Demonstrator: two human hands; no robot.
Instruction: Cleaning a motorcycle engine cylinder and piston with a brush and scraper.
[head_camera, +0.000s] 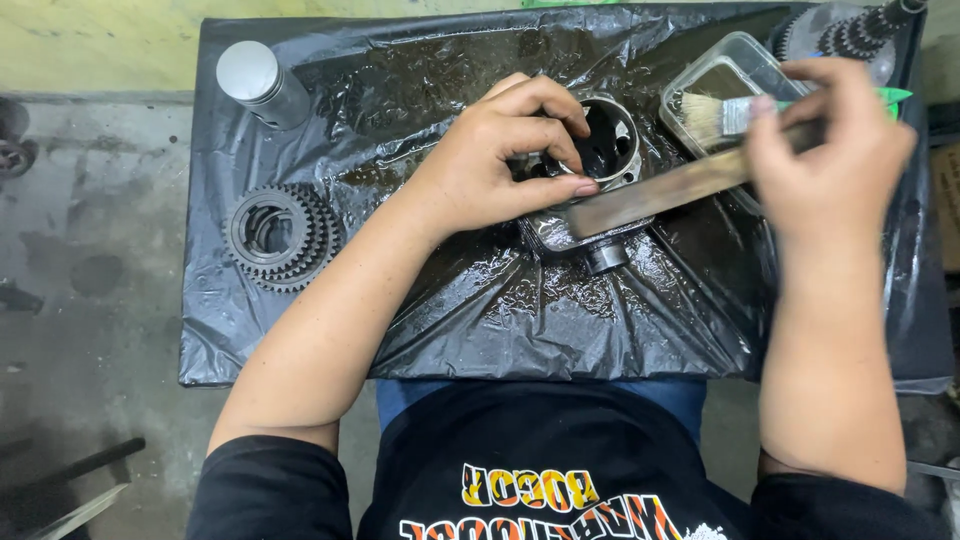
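Left hand (495, 160) curled over a round metal engine part (600, 165), fingers closed on its rim, thumb tip at its near edge. Part sitting mid-worktop on wet, wrinkled black plastic sheeting (480, 300), open bore facing up, short stub pointing toward the body.

Right hand (825, 150) clamped around the dark, flat handle of a paintbrush (690, 180), held slantwise; lower handle end lying across the part's near side, just beside the left thumb. Pale bristles up by a clear plastic tub (735, 60), touching or just over its rim, hard to tell which.

Toothed gear cluster (280, 235) lying flat at the sheeting's left edge, well apart from both hands. Grey cylindrical can (260, 82) at the far left corner. Another geared shaft (860, 30) at the far right corner, partly cut off. Bare concrete floor (90, 280) to the left.
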